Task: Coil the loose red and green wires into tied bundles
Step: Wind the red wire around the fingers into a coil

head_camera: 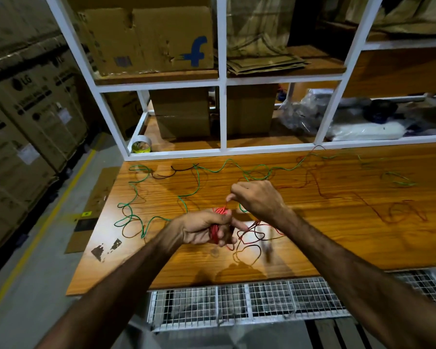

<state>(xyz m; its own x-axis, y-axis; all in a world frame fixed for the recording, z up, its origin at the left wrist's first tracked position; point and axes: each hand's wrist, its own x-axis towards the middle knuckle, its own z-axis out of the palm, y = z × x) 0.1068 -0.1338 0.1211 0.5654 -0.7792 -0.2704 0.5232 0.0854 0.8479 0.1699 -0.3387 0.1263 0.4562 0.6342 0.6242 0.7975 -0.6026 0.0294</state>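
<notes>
Two hands work above the table (312,248), as I see from the head view. My left hand (202,229) grips a red wire bundle (218,224), fingers curled round the coil. My right hand (256,197), just above and right of it, pinches a strand of red wire (252,234) rising from the bundle. Loose red loops lie just right of the left hand. A green wire (134,195) trails across the table's left and far side. A tape roll (141,146) sits on the shelf behind.
</notes>
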